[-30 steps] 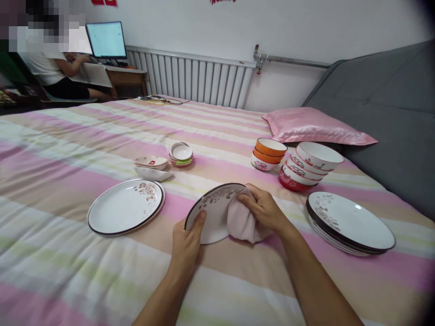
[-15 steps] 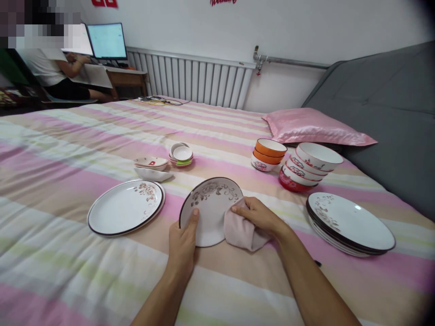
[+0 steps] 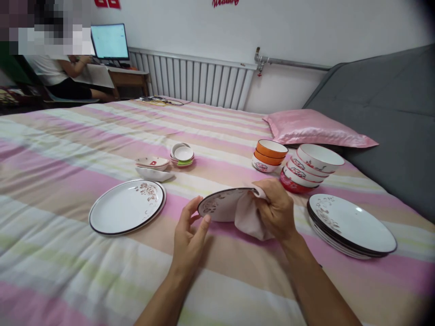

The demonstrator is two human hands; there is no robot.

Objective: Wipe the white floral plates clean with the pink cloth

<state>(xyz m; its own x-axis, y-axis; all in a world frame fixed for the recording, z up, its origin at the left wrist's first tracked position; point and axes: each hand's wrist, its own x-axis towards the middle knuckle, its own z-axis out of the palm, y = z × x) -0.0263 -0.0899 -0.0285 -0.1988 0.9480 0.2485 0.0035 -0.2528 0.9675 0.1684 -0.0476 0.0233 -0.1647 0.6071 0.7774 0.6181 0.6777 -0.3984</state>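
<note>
A white plate (image 3: pixel 222 206) with a dark rim and brown flower pattern is held tilted above the bed, seen almost edge-on. My left hand (image 3: pixel 192 226) is at its left edge, thumb in front and fingers behind the rim. A pale pink cloth (image 3: pixel 249 217) is bunched in my right hand (image 3: pixel 277 208), which pinches the plate's upper right rim through it. On the left, an oval plate (image 3: pixel 124 210) lies over another. To the right rests a stack of similar plates (image 3: pixel 356 226).
Orange-and-white bowls (image 3: pixel 270 151) and larger patterned bowls (image 3: pixel 311 170) stand stacked at the right. Small dishes (image 3: pixel 183 154) and boat-shaped dishes (image 3: pixel 152 164) sit farther back left. A pink pillow (image 3: pixel 316 127) lies by the grey headboard (image 3: pixel 384 95). A person (image 3: pixel 50 74) sits at a desk.
The plate has tipped from facing me to nearly edge-on and shifted right. My right hand and cloth have moved up and right to its rim, and my left hand has loosened somewhat.
</note>
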